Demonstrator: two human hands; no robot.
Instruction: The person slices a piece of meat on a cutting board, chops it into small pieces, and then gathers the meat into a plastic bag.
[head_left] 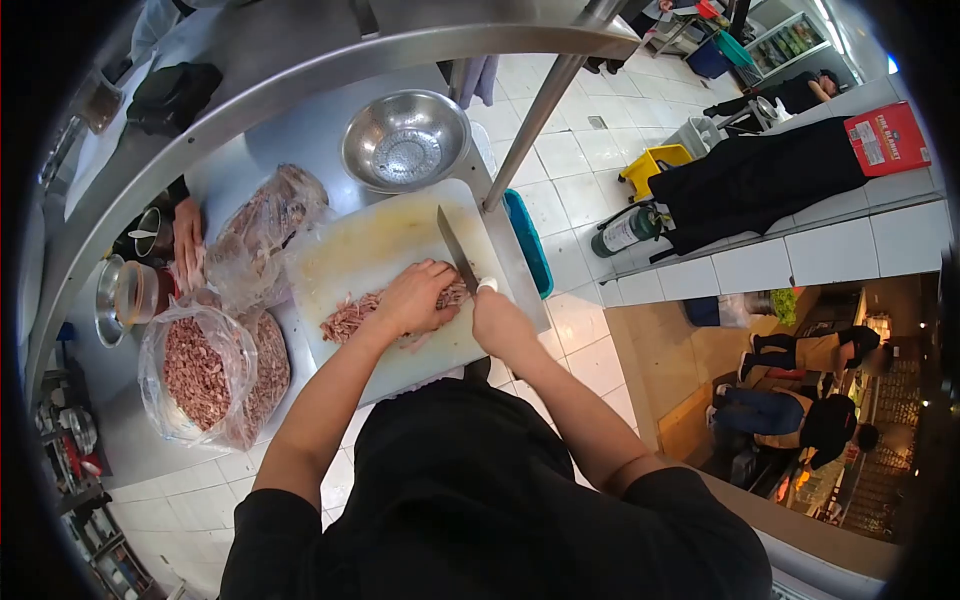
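Observation:
A white cutting board [350, 243] lies on the steel counter with a pile of chopped meat [347, 318] across its lower part. My left hand [418, 298] presses on the right end of the pile, its fingers bent over the meat. In my right hand [497, 318], closed round the white handle, is a knife [456, 247]; its blade points up and to the left over the board, just right of my left hand. Left of the board, an open plastic bag [195, 375] holds diced meat, and another clear bag [262, 235] of meat lies above it.
A steel colander [406, 141] stands behind the board. A co-worker's hand [188, 240] is at the left, near a plastic tub [140, 292] and steel bowl [108, 300]. A metal rail [330, 62] and post [545, 115] frame the counter; a teal bin [528, 243] stands right.

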